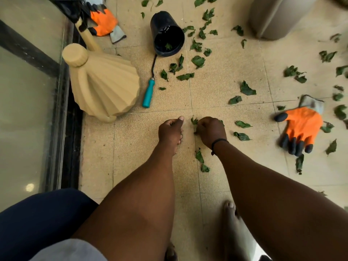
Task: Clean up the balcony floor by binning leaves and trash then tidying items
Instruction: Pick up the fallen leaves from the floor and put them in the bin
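Green leaves (246, 89) lie scattered over the beige tiled floor (216, 95), thickest toward the far right. My right hand (211, 131) is curled round a bunch of green leaves (194, 121) low over the floor at centre. My left hand (170, 131) hovers just left of it, fingers curled with the thumb out; I see nothing in it. A black plastic pot (166, 32) lies tipped on its side ahead, a leaf inside it.
A beige ribbed lamp-like object (105, 85) lies at left beside the glass door frame (62, 102). A teal-handled tool (148, 93) lies near the pot. Orange work gloves lie at right (301, 125) and far left (103, 21). A grey bin (278, 16) stands far right. My bare foot (230, 211) is below.
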